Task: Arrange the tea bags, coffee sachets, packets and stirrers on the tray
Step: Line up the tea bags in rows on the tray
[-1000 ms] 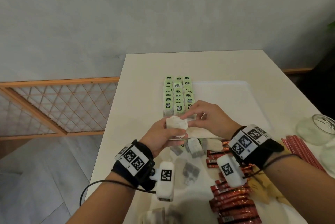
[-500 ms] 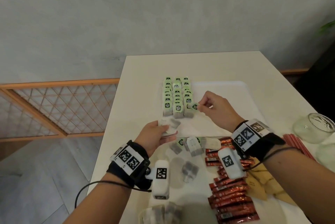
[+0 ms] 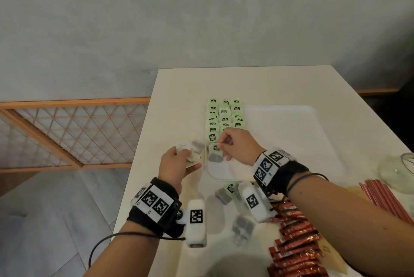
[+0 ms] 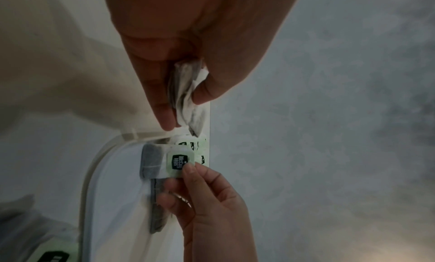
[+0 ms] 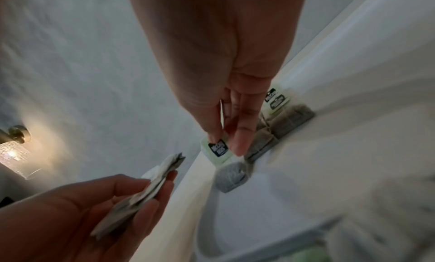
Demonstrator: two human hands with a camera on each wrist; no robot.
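Note:
A white tray (image 3: pixel 291 142) lies on the cream table. Three rows of green-tagged tea bags (image 3: pixel 224 117) line its left side. My right hand (image 3: pixel 233 144) pinches the green tag of a tea bag (image 3: pixel 215 153) that lies at the near end of the left row (image 4: pixel 180 162) (image 5: pixel 217 147). My left hand (image 3: pixel 179 162) hovers just left of the tray and grips a small bundle of tea bags (image 3: pixel 192 149) (image 4: pixel 186 96) (image 5: pixel 141 188).
Loose tea bags (image 3: pixel 243 227) lie on the table near me. Red coffee sachets (image 3: pixel 295 247) are heaped at the front right, beside tan packets (image 3: pixel 331 254). Red stirrers (image 3: pixel 387 200) and a glass jar (image 3: pixel 401 169) sit at the right edge.
My right hand took a tea bag from the left hand's bundle, carried it to the rows, and now holds it down at the near end of the left row. The left hand drifted left.

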